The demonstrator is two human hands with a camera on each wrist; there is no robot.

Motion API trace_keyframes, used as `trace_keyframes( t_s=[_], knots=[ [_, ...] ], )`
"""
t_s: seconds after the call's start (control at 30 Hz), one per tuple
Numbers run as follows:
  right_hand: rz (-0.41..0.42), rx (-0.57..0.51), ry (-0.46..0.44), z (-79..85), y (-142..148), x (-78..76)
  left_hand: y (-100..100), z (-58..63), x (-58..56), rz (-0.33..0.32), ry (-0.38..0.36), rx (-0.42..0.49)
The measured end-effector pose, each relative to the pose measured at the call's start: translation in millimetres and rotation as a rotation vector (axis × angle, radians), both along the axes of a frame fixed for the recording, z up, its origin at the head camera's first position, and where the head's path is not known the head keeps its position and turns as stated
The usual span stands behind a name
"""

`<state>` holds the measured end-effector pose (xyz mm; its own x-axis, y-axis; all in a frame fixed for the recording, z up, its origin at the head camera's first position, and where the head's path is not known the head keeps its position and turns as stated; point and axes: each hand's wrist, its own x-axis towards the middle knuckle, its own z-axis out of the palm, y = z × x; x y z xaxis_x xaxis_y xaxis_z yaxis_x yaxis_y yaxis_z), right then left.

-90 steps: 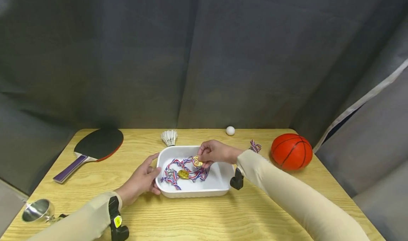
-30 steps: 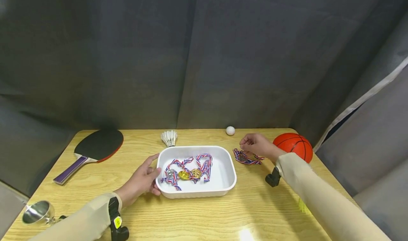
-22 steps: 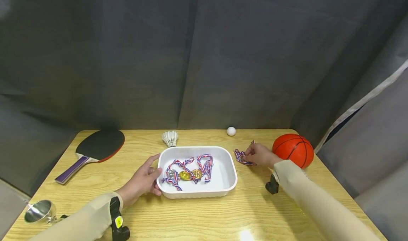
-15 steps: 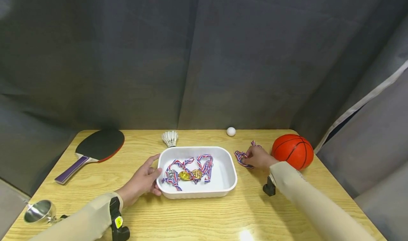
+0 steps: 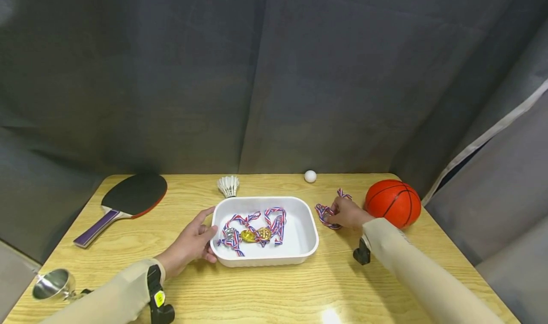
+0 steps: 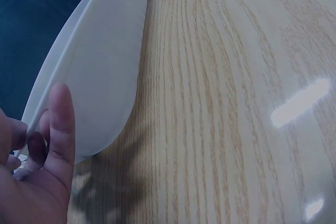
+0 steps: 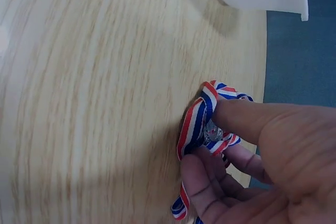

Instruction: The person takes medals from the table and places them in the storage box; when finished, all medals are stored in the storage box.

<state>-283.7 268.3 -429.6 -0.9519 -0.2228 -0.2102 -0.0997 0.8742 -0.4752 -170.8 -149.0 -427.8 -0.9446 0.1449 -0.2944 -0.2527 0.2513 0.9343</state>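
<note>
My left hand point(image 5: 190, 243) holds the left end of a white plastic tray point(image 5: 299, 233), its thumb over the rim and the other fingers outside. Inside lie a silver medal point(image 5: 230, 235) and two gold medals point(image 5: 264, 233), their red, white and blue ribbons tangled. On the table to the tray's right, my right hand point(image 5: 348, 213) pinches another medal with a striped ribbon point(image 5: 323, 216). In the right wrist view this medal point(image 7: 212, 131) looks silvery, partly covered by its ribbon and my fingers.
A basketball point(image 5: 393, 204) sits just right of my right hand. Behind the tray are a shuttlecock point(image 5: 228, 186) and a white ball point(image 5: 310, 176). A table tennis bat point(image 5: 134, 195) and a metal cup point(image 5: 53, 284) are on the left. Grey curtains point(image 5: 257, 76) border the table.
My right hand has let go of a gold medal in the tray, moved right, and lowered onto the medal near the basketball, taking hold of it. My left hand has stayed at the tray.
</note>
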Motion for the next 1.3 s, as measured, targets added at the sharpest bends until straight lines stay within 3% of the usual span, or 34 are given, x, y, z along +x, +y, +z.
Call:
trace_keyframes(
  t_s=[0.37,0.77,0.93,1.1,1.3],
  knots=[
    [0.006,-0.111,-0.036,-2.2,8.8,1.0,1.0,0.1,-1.3,-0.006,0.000,0.010],
    [-0.008,-0.316,-0.125,12.1,16.0,2.2,0.7,0.6,-1.3,-0.002,0.002,0.014],
    [-0.046,-0.408,-0.129,30.2,14.3,1.2,0.5,-0.2,-1.3,-0.002,0.004,0.012],
    [-0.082,-0.457,-0.067,62.7,9.7,1.8,0.6,-0.5,-1.0,-0.006,0.004,0.005],
    [-0.044,-0.507,0.019,100.5,-2.8,2.3,0.4,-0.2,-0.3,0.001,0.003,0.000]
  ],
)
